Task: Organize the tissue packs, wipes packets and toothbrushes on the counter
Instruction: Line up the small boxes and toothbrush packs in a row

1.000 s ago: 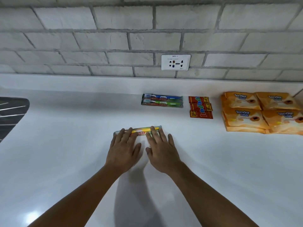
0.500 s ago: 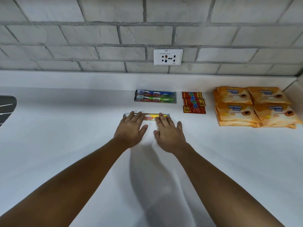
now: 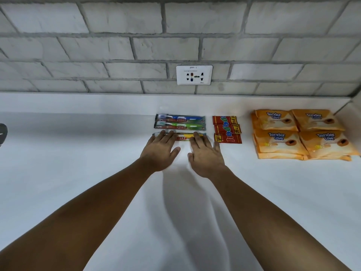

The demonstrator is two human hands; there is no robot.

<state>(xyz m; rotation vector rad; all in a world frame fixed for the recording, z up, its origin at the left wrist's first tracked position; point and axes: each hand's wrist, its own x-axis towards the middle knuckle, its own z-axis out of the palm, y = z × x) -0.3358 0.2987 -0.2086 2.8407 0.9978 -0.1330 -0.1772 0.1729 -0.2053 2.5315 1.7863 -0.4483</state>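
On the white counter (image 3: 82,165), a yellow toothbrush pack (image 3: 184,137) lies flat just in front of a blue toothbrush pack (image 3: 180,118) and a green one (image 3: 180,125). My left hand (image 3: 159,151) and my right hand (image 3: 206,155) lie flat, palms down, with the fingertips resting on the two ends of the yellow pack. Right of the toothbrushes, three red packets (image 3: 227,130) sit in a column. Orange Tender Love packs (image 3: 300,133) are stacked in a two-by-two block at the far right.
A grey brick wall with a white power outlet (image 3: 194,74) rises behind the counter. A dark sink edge (image 3: 3,132) shows at the far left. A side wall closes the counter's right end past the orange packs.
Both hands slid the yellow toothbrush pack away from me, from mid-counter up to just in front of the green pack. The view moved closer to the wall.
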